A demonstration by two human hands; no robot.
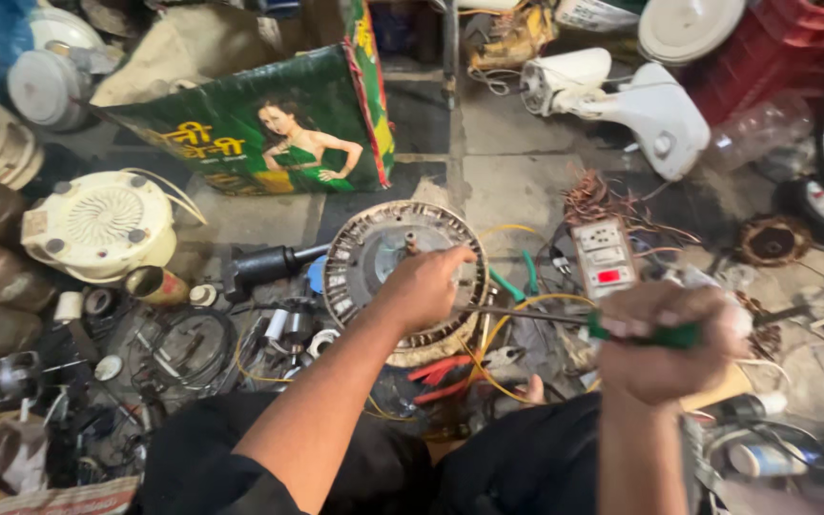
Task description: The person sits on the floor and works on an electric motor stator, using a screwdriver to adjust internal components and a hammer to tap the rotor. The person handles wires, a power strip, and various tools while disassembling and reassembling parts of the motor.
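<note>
I sit on the workshop floor with the round fan stator [385, 272] propped upright between my knees, its ring of windings facing me so I can reach the hub. My left hand [423, 286] rests on its right rim, fingers curled over the edge to steady it — a closed, pressing hold. My right hand [668, 341] is fisted tight around the green handle of a screwdriver [665, 336], whose thin shaft runs left toward the stator. A switch board [606, 257] lies just beyond, near tangled copper wire [595, 198]; a cream motor housing [102, 224] sits well apart, left.
</note>
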